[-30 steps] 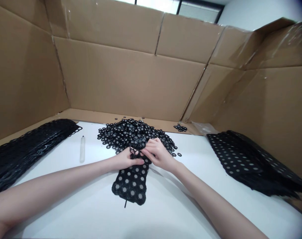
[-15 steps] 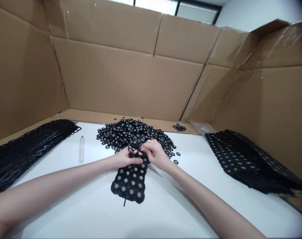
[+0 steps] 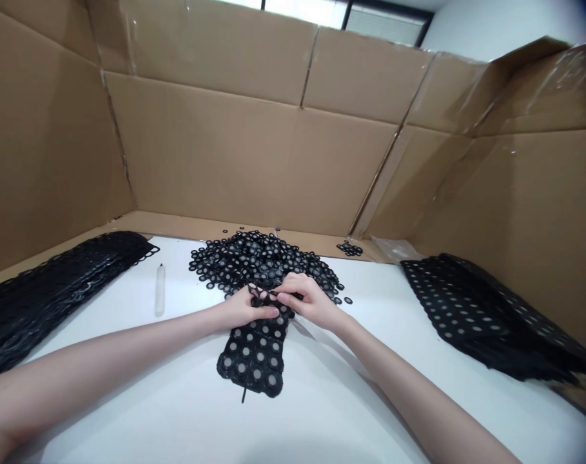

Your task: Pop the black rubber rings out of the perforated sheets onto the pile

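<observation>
A black rubbery sheet (image 3: 254,351) with rows of round grey discs hangs down from my two hands at the middle of the table. My left hand (image 3: 247,308) grips its upper left part, thumb laid across the front. At its top edge, the thumb and fingers of my right hand (image 3: 305,296) are pinched together; whether they hold the edge or a small ring there is hidden. Just behind the hands spreads a heap of small black rings with grey centres (image 3: 254,254). A thin black strip sticks out under the sheet's lower edge.
To the left lies a stack of black perforated sheets (image 3: 65,277), and beside it a whitish pen-like tool (image 3: 160,290) with a dark tip. Dotted black sheets (image 3: 467,309) are piled at the right. A few rings (image 3: 349,248) sit at the back. Cardboard walls (image 3: 254,148) enclose the white table (image 3: 322,412).
My right hand has shifted slightly right, and its fingers are lower and flatter at the sheet's top edge. My left hand keeps its grip. The view has moved a little.
</observation>
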The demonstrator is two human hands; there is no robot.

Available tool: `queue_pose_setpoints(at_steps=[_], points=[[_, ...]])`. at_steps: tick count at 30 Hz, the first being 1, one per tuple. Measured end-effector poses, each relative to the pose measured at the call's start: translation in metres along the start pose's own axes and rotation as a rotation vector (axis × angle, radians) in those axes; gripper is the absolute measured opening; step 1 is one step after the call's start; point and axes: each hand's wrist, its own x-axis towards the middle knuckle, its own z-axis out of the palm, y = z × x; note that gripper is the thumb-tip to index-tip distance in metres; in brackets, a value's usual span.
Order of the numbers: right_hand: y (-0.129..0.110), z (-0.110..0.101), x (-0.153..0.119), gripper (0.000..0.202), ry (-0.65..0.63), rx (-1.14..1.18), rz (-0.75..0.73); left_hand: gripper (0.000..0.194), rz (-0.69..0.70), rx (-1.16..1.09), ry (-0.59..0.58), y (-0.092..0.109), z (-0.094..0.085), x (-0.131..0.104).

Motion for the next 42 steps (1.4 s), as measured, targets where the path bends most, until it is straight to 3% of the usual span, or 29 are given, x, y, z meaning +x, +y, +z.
queue_pose_setpoints(at_steps=[8, 13, 20, 25, 32, 37, 40, 42], points=[[-0.004, 0.008, 0.001, 0.019, 0.149, -0.032, 0.145, 0.019, -0.016, 0.04, -0.028, -0.001, -0.001, -0.001], [-0.01, 0.011, 0.002, 0.014, 0.234, -0.14, 0.083, 0.017, -0.032, 0.021, 0.006, 0.001, 0.001, -0.001], [0.011, 0.007, 0.004, 0.013, 0.417, 0.025, 0.243, 0.022, -0.062, -0.111, 0.042, -0.002, 0.003, 0.003], [0.022, 0.01, 0.007, 0.011, 0.477, 0.1, 0.308, 0.022, -0.07, -0.171, 0.062, -0.004, 0.004, 0.005], [0.033, -0.021, 0.005, 0.026, 0.792, 0.153, 0.374, 0.018, -0.12, -0.142, 0.076, -0.001, 0.003, -0.003], [0.028, -0.013, 0.013, 0.018, 0.53, 0.003, 0.283, 0.024, -0.1, -0.178, 0.113, -0.008, 0.002, 0.001], [0.029, -0.001, 0.024, 0.018, 0.487, -0.181, 0.249, 0.026, -0.11, -0.187, 0.128, -0.011, 0.001, 0.003], [0.029, 0.001, 0.027, 0.024, 0.483, -0.169, 0.248, 0.026, -0.114, -0.194, 0.133, -0.01, 0.001, 0.003]])
